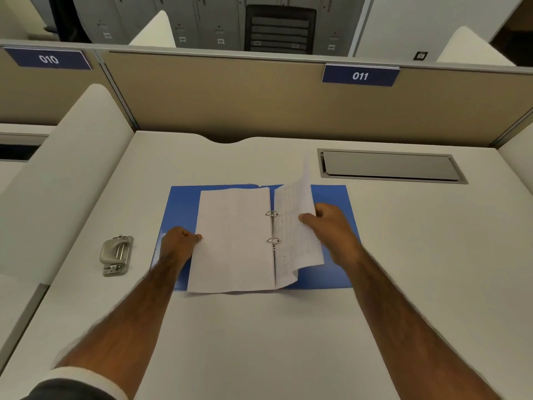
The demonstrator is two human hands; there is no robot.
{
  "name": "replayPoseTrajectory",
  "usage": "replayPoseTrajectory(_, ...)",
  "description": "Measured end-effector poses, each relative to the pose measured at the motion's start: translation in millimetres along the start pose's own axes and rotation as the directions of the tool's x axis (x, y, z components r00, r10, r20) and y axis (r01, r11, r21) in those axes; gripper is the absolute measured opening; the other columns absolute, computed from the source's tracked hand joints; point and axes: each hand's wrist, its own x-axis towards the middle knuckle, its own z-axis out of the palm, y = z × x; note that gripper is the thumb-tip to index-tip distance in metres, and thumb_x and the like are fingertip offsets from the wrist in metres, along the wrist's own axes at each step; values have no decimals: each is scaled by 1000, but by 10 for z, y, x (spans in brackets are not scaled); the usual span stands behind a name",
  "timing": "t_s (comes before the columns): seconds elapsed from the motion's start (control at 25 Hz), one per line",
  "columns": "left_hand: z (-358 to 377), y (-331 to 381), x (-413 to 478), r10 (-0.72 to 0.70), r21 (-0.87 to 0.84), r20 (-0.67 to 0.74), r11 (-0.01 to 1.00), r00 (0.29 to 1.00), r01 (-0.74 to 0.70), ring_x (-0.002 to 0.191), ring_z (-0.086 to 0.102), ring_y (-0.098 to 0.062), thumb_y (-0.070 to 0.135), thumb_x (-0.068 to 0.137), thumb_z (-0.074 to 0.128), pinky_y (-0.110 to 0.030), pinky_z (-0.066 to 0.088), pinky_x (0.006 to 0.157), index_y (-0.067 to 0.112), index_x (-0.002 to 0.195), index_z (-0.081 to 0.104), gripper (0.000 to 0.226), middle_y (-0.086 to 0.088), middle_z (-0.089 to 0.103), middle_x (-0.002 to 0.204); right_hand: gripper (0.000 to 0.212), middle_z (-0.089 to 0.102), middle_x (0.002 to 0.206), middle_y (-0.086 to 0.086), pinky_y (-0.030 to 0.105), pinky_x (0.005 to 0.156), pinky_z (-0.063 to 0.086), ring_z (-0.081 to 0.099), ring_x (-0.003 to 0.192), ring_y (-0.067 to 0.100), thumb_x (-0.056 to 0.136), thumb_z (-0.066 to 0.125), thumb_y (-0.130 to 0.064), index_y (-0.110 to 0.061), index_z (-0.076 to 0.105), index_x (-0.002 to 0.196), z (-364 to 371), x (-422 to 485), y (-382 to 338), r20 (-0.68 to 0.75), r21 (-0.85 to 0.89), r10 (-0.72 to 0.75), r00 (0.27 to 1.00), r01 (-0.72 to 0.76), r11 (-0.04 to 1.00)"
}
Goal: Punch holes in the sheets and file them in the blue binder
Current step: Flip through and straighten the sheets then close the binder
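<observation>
A blue placard marked "010" (49, 59) is seen on the tan partition, far left. A small grey metal two-hole punch (116, 254) is set on the white table (259, 342), left of the binder and apart from it, untouched.

The flat blue plastic ring binder (331, 197) is laid open mid-table, covers spread. Held inside: a stack of white printed sheets (233, 241) lying flat on the left cover, threaded onto two silver metal rings (271, 213) at the spine. The print is too faint to be read.

The left hand (177, 243) is curled into a loose fist, knuckles pressed at the left edge of the flat stack; no gripped item can be made out.

Right of the rings, a curled white sheet with ruled printed lines (294, 226) is lifted off the right cover, its top corner standing up. It is pinched at its right edge by the right hand (328, 226), thumb on top.

A grey recessed cable hatch (389, 166) is set into the table behind, lid shut. A blue placard marked "011" (360, 75) is fixed to the partition above it. Locker tags in the background are blurred, not legible.
</observation>
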Motion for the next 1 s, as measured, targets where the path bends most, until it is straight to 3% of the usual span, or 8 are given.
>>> replayPoseTrajectory(0.16,-51,-64,49,-16,-91,38,996,999,19,70,66,-31,28,89,72,-35,52,62,5,71,62,30,-16,69,76,27,61,81,12,36,64,50,61,72,23,85,67,-21,5,59,88,621,-46,-366,122,20,-90,988,89,996)
replayPoseTrajectory(0.28,-79,-141,98,-22,-163,67,986,998,32,77,70,-37,28,89,72,-46,61,74,5,72,63,30,-20,72,80,23,47,75,8,33,60,37,46,67,18,84,64,-22,-8,49,74,1207,-26,-404,197,-110,-124,972,147,983)
replayPoseTrajectory(0.44,-94,-203,137,-19,-209,79,977,997,35,74,68,-40,32,91,67,-52,61,72,10,68,57,34,-22,69,76,27,41,69,3,31,60,35,39,63,15,88,62,-19,-13,42,70,1825,51,-203,260,-334,-118,958,204,920)
replayPoseTrajectory(0.6,-85,-160,64,-20,-276,48,961,999,32,63,56,-26,38,99,54,-45,57,68,15,65,47,41,-14,60,69,18,52,82,5,27,67,41,48,73,15,94,59,-24,-12,51,84,2121,166,20,265,-491,-50,963,179,853)
replayPoseTrajectory(0.72,-75,-140,44,16,-200,29,980,999,-10,67,56,-21,38,101,50,-34,45,61,13,71,48,39,-7,58,69,27,58,90,1,28,74,43,55,85,16,98,54,-41,-15,57,91,2183,189,47,301,-501,-52,952,205,841)
replayPoseTrajectory(0.8,-76,-132,47,27,-144,12,989,1000,-25,70,51,-18,35,101,49,-30,38,63,11,78,49,33,-2,53,71,36,63,108,-1,28,83,41,58,102,18,95,55,-52,-18,62,104,2097,150,53,342,-478,-83,936,249,842)
replayPoseTrajectory(0.88,-55,-138,63,32,-121,1,992,999,-31,73,51,-18,33,102,47,-29,36,64,10,83,49,30,-1,51,73,51,54,141,-1,32,103,37,47,131,19,90,61,-56,-23,58,129,1907,71,130,415,-549,-187,890,409,729)
replayPoseTrajectory(1.0,-21,-133,72,43,-77,-9,996,999,-43,81,54,-21,36,102,46,-32,39,70,8,90,52,31,-4,54,82,80,15,167,-1,52,122,12,7,154,24,85,65,-57,-33,30,152,1625,-99,394,599,-664,-265,755,654,362)
